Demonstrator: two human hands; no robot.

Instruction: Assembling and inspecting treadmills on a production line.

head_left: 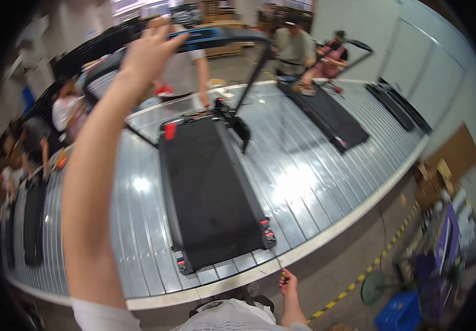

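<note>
- The slatted metal counter [304, 201] runs under everything, ahead of the right hand and below the left; its smooth slats would probably let a load slide.
- On it, ahead of the right hand, lies the treadmill [213, 204], long, stiff and surely heavy; lifting would likely need two people at opposite ends, gripping the rigid side rails rather than anything loose.
- The black belt [202, 165], covering most of that deck, looks flexible and grippy, so a poor place to pull.
- The dark upright frame [254, 71] rises to the left hand's level; probably stiff but top-heavy, best steadied by its bars. Whether it is fastened at the foot I cannot tell.
- The console [202, 36], just right of the left hand's fingers, is likely the fragile part; avoid pressing its face.
- The left hand [152, 47] is raised with fingers spread at the console's left end, seemingly touching it; how firmly it grips I cannot tell.
- The right hand [287, 281], low by the counter's near edge, is closed narrowly around a thin tool [284, 272], presumably light and easily turned in the fingertips.
- The rear end cap [268, 233], red and black, sits just ahead of that hand; likely plastic, unsuited to lifting.
</note>
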